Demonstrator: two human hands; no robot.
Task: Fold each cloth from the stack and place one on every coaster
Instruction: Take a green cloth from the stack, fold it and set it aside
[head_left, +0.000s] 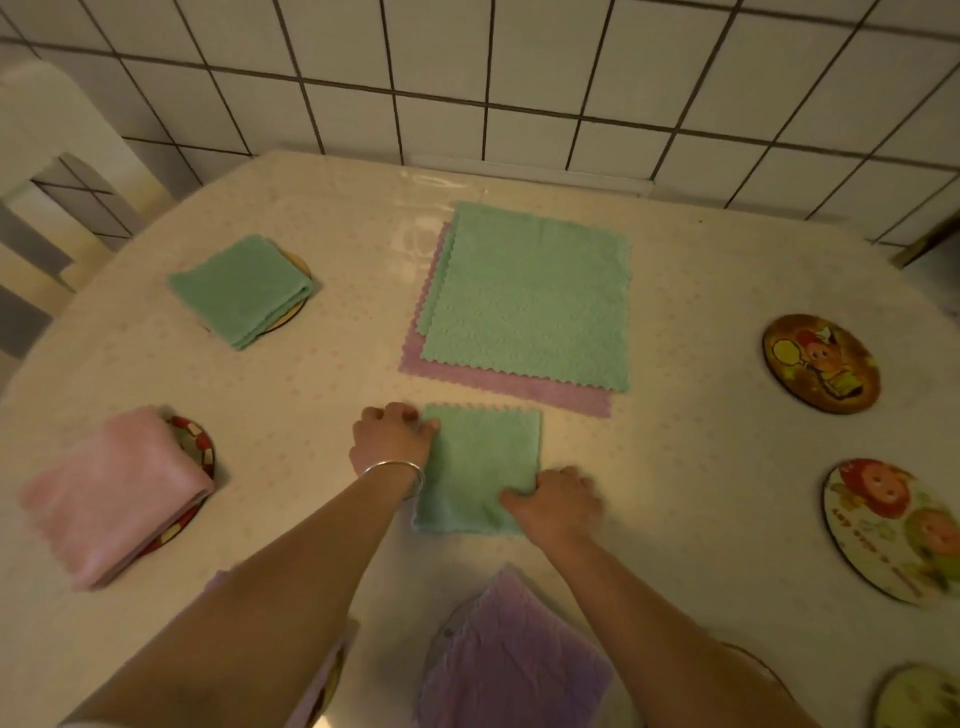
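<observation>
At table centre, left hand and right hand pinch folded green cloth; cartoon coasters bare at 3 o'clock, lettering illegible.

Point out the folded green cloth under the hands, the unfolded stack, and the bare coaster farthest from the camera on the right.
Folded green cloth (480, 467): head view, centre of top face.
Stack (524, 301): head view, middle of top green cloth.
Bare coaster (821, 364): head view, centre of picture face.

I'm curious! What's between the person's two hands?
In the head view, a folded green cloth lies between the left hand and right hand; both grip its edges.
</observation>
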